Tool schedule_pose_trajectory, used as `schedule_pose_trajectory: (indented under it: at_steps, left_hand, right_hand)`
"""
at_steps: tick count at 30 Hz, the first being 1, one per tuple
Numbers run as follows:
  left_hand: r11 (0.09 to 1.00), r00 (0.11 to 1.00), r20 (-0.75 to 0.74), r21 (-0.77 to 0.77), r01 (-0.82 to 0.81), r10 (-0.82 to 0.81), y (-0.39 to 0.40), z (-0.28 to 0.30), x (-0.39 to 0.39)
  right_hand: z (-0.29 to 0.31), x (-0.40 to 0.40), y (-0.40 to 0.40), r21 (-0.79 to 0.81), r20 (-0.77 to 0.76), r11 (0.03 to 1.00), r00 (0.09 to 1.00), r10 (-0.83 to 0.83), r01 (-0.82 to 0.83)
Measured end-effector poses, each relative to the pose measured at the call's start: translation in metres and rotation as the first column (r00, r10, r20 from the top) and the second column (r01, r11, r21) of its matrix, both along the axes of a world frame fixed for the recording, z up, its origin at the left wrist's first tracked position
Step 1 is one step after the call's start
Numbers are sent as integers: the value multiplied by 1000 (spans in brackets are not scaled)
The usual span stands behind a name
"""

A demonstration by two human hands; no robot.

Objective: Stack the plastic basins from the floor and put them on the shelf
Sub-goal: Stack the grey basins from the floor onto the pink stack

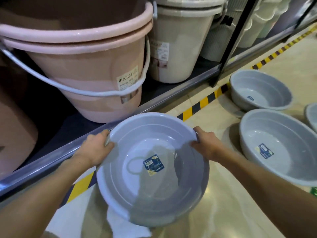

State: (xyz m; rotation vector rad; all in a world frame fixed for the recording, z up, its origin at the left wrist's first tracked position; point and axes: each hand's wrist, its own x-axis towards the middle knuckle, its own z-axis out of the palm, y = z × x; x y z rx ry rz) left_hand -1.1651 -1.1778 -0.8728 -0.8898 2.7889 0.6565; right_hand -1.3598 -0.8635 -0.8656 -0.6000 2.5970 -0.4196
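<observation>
I hold a stack of grey plastic basins (154,186) with a blue and yellow label inside, tilted toward me just in front of the low shelf (103,127). My left hand (96,148) grips the stack's left rim and my right hand (205,143) grips its right rim. On the floor to the right lie two more grey basins, a near one (281,148) and a far one (260,90). The edge of a third basin (312,114) shows at the right border.
On the shelf stand stacked pink buckets (89,66) and cream buckets (178,45), with a dark gap of bare shelf in front of them. A black upright post (231,42) divides the shelving. Yellow-black tape (202,102) runs along the tiled floor.
</observation>
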Motion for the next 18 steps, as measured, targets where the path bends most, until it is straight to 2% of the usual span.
schedule_pose_trajectory:
  at_steps: [3, 6, 10, 14, 18]
  left_hand:
    - [999, 996, -86, 25, 22, -20, 13, 13, -27]
    - [994, 982, -157, 7, 111, -109, 35, 26, -65]
    - [977, 955, -204, -33, 211, -214, 81, 48, -123]
    - [942, 910, -243, -92, 323, -336, 140, 75, -187]
    - [880, 839, -265, -149, 452, -476, 207, 89, -253]
  right_hand:
    - [23, -10, 26, -23, -88, 999, 996, -33, 31]
    - [41, -21, 63, -15, -147, 997, 986, -78, 77]
    - [63, -43, 122, -70, -210, 976, 953, -217, 207]
    - [76, -65, 191, -164, -283, 931, 888, -362, 327]
    - [76, -86, 264, -240, -298, 844, 791, -535, 480]
